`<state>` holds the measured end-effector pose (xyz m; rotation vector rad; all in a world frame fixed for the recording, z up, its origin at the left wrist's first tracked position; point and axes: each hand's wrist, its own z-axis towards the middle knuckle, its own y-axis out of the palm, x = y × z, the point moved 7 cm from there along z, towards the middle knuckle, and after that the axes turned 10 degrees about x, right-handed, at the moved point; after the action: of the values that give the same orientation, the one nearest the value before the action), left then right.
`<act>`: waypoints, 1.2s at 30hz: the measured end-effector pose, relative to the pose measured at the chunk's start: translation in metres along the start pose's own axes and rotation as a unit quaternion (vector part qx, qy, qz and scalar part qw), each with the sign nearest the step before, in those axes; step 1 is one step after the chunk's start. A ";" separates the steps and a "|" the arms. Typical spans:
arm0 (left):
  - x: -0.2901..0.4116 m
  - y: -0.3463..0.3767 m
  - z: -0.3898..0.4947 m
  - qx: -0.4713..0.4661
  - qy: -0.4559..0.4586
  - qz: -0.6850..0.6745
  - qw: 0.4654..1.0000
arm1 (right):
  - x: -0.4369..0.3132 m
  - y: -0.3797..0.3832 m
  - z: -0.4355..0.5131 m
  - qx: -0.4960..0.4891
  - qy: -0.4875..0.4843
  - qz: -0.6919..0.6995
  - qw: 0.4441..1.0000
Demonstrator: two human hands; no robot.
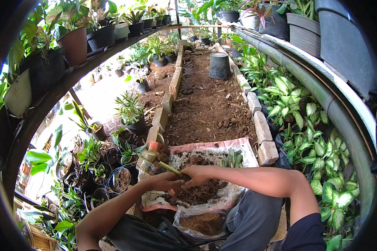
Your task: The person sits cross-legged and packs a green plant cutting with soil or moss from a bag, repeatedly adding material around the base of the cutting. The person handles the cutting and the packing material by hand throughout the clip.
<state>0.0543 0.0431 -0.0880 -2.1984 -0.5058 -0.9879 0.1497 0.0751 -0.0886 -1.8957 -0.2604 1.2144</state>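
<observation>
Both hands meet above a white plastic sack [248, 153] with pinkish edges, spread across the path. A thick green plant stem [170, 168] points up and left from between them. My right hand [196, 175] has its fingers closed around the stem's lower end. Just below, my left hand [166, 181] is cupped against the same end, its fingers partly hidden. Dark soil mixed with fibrous roots [204, 191] lies on the sack under my hands. Several grey-green leaf pieces [232, 159] rest at its right side. Between my knees sits a clear plastic bag [204, 221] with brown fibre inside.
Stone blocks [264, 127] edge the soil path [207, 106] on both sides. An upturned black pot [220, 66] stands farther along it. Potted plants [135, 116] crowd the left; variegated leafy plants [320, 150] fill the right beneath a bamboo rail [330, 100]. An orange-red object [153, 146] is by the sack's far-left corner.
</observation>
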 end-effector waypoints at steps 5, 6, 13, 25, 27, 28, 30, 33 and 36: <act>-0.002 0.000 0.002 -0.005 0.005 0.008 1.000 | 0.000 0.001 0.002 0.003 -0.008 0.009 1.000; -0.002 0.000 0.002 -0.006 0.008 0.007 1.000 | 0.001 0.002 0.002 -0.004 0.003 0.004 1.000; -0.001 -0.001 0.001 0.003 0.021 0.014 1.000 | -0.002 -0.002 -0.002 0.005 0.004 0.010 1.000; -0.006 0.002 0.002 -0.021 -0.023 0.027 0.999 | 0.001 0.002 0.003 0.009 -0.015 0.010 1.000; -0.006 0.002 0.002 -0.020 -0.013 0.024 0.999 | 0.001 0.002 0.003 0.004 -0.013 0.002 1.000; -0.007 0.002 0.003 -0.023 -0.013 0.030 0.999 | 0.000 0.002 0.002 0.005 -0.016 0.010 1.000; -0.008 0.002 0.004 -0.030 -0.002 0.036 0.999 | -0.001 0.002 0.001 -0.002 -0.011 0.016 1.000; -0.007 0.001 0.003 -0.027 0.009 0.037 0.999 | -0.004 0.000 -0.001 -0.001 -0.015 0.001 1.000; -0.003 0.002 0.002 -0.023 0.028 0.034 0.999 | -0.007 -0.002 -0.002 0.003 -0.015 0.003 1.000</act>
<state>0.0544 0.0430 -0.0920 -2.2078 -0.3835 -1.0303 0.1479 0.0714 -0.0822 -1.8759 -0.2657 1.2471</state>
